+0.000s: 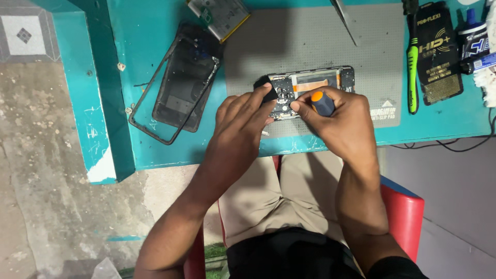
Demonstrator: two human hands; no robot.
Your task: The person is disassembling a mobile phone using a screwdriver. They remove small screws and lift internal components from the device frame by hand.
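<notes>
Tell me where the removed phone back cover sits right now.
In the head view, the black back cover lies on the teal table, left of the grey mat and the left hand.

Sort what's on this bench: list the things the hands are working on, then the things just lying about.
In use:
- opened phone on the grey mat, steadied by the left hand
- orange-capped screwdriver in the right hand

Lying about:
- back cover
- loose frame
- battery
- green brush
- black packet
</notes>
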